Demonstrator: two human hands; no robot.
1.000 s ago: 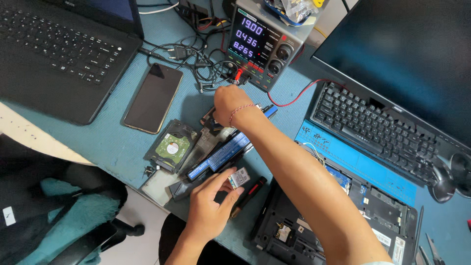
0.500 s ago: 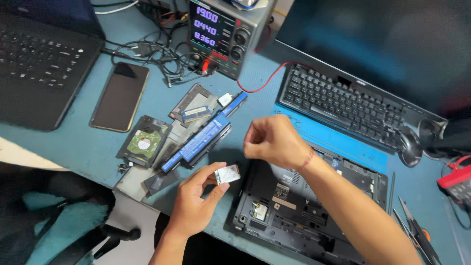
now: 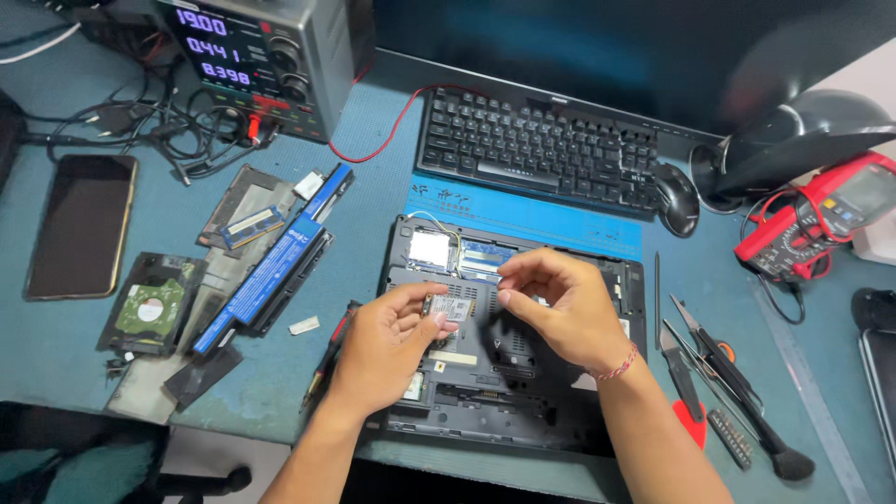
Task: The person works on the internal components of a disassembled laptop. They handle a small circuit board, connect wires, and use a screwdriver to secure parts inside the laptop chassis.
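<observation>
Left hand [image 3: 387,347] pinches small card [image 3: 452,308] over open laptop [image 3: 509,373]; right hand [image 3: 557,308] curls fingertips at card's edge, holding nothing else. Judgement: line card up with its slot, slide in angled, don't force, keep fingers off contacts.

An opened laptop [image 3: 509,373] lies on the worktop [image 3: 373,187], keyboard [image 3: 541,149] behind it, battery [image 3: 271,271] left, hand tools [image 3: 719,373] right.
</observation>
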